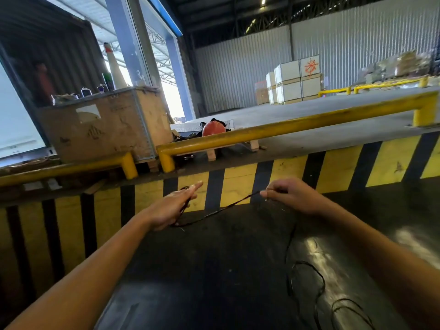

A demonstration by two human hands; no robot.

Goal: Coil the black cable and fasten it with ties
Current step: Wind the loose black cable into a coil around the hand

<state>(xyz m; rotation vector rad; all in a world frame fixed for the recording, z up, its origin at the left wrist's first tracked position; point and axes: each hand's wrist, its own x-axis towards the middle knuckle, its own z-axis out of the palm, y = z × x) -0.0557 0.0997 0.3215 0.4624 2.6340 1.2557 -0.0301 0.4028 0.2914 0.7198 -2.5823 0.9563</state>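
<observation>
Wooden crate behind yellow guard rail, orange helmet, stacked white boxes, striped dock edge

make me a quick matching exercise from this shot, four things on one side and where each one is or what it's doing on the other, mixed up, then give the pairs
Things
1. left hand
2. right hand
3. orange helmet
4. wooden crate

Places or states
A. sits behind the yellow rail on the raised dock
B. fingers held out flat, black cable looped around it
C. stands at the left with cans and bottles on top
D. pinches the cable at its fingertips

Pairs: 1-B, 2-D, 3-A, 4-C
</observation>
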